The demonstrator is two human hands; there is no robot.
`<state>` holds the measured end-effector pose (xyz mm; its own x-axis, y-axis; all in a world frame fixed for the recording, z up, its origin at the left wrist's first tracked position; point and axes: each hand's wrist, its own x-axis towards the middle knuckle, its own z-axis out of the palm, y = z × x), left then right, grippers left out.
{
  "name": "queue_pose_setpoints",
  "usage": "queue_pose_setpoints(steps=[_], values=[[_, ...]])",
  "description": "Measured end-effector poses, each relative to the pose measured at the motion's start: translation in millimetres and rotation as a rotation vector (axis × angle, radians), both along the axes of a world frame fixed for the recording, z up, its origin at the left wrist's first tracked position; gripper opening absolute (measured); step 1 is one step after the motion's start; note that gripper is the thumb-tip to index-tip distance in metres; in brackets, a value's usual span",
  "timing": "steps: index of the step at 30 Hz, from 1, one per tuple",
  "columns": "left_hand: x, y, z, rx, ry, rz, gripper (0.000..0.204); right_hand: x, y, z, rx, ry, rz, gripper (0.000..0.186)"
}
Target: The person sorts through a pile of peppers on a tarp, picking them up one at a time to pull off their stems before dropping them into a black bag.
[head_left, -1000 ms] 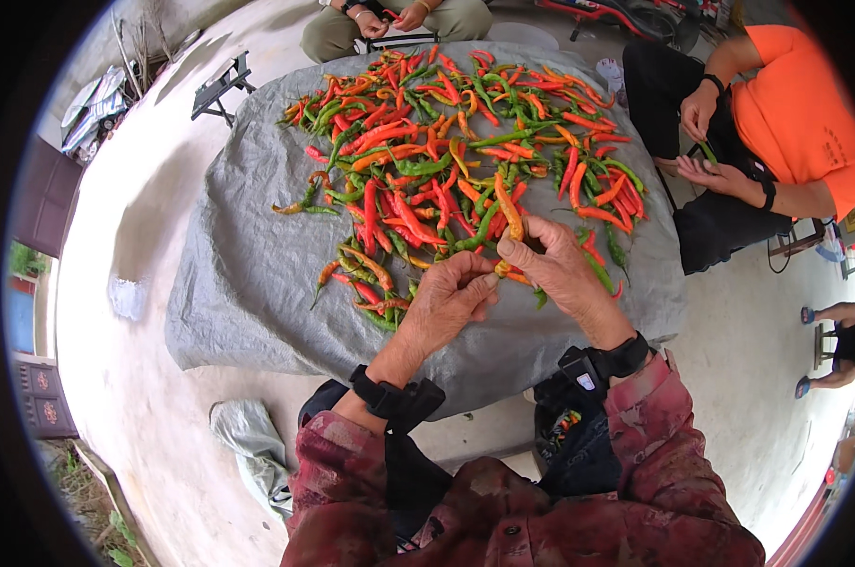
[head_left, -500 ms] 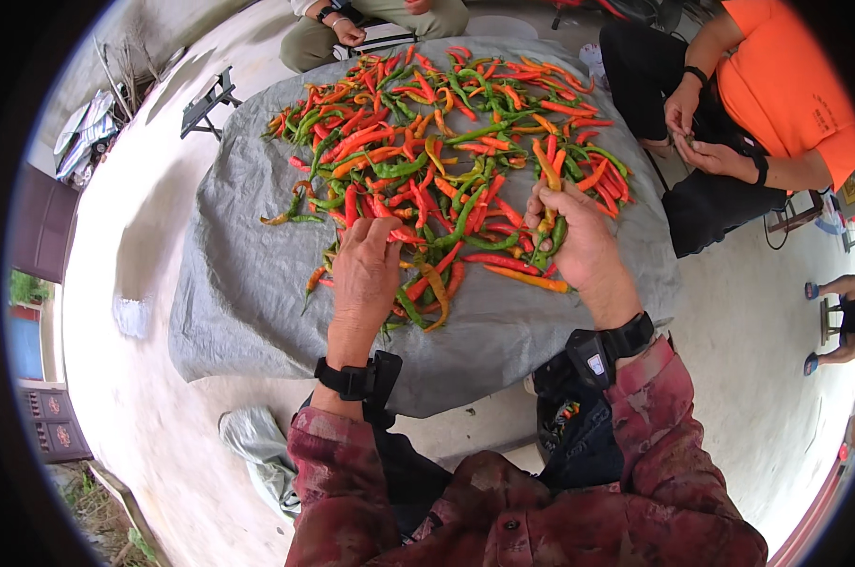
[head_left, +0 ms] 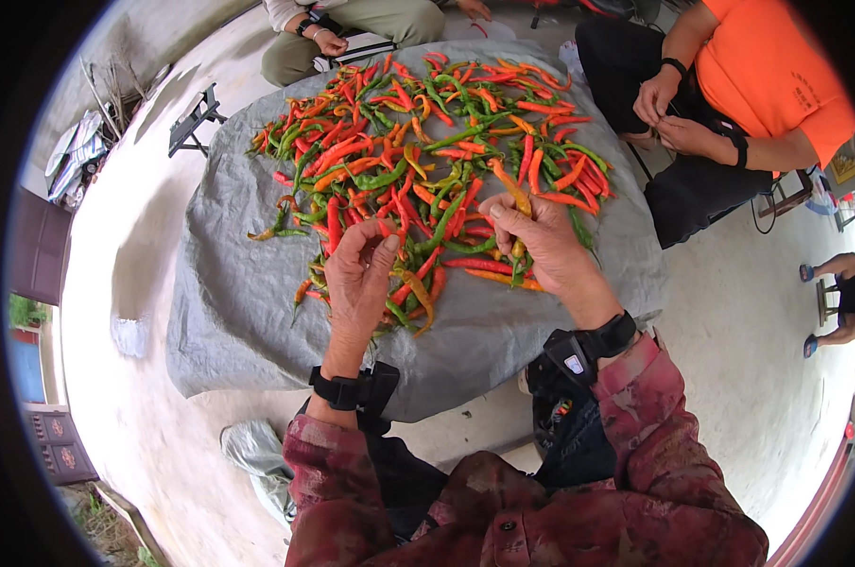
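One folding stool (head_left: 196, 123) on the pale floor (head_left: 163, 406), far left. Next, one grey sack (head_left: 257, 449), slumped near the cloth-covered table (head_left: 238, 312), contents hidden. Then the left hand (head_left: 354, 283), thumb and fingertips drawn close together over the near side of the pile, with a bit of red pepper (head_left: 387, 230) at the tips (gripped or merely behind, cannot tell). Spread beyond, scattered peppers (head_left: 382, 178) in red, green and orange, pointing every way, too overlapped to count. Two long ones lying almost crosswise: a red pepper (head_left: 479, 266), and nearer, an orange-yellow one (head_left: 505, 280). Just right, over the pile, one curved orange pepper (head_left: 514, 192), clasped in the closed right hand (head_left: 548, 248); long axis slanting, upper end pointing away and leftward. Below the fist, yellow-green ends (same pepper or others, cannot tell). Under the near edge, one dark bag-like thing (head_left: 550, 383), showing coloured bits too small to identify. Farther right, one person in orange (head_left: 768, 76), hands together.
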<state>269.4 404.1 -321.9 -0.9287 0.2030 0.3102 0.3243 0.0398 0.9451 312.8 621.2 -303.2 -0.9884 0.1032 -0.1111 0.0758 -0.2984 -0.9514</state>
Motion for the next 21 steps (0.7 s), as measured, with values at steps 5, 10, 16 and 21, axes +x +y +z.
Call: queue_pose_setpoints(steps=[5, 10, 16, 21], values=[[-5, -14, 8, 0.407, -0.311, -0.072, 0.013, 1, -12, 0, 0.03, -0.038, 0.145, 0.019], [-9, -26, 11, 0.794, -0.355, -0.172, 0.014, 0, -20, 0, 0.05, -0.017, 0.166, 0.023], [-10, -37, 13, 0.886, -0.367, -0.217, 0.017, 0, -28, -3, 0.13, -0.047, 0.204, 0.023], [-3, -17, 17, 0.845, -0.517, -0.234, 0.017, 3, -29, -1, 0.19, -0.074, 0.262, 0.022]])
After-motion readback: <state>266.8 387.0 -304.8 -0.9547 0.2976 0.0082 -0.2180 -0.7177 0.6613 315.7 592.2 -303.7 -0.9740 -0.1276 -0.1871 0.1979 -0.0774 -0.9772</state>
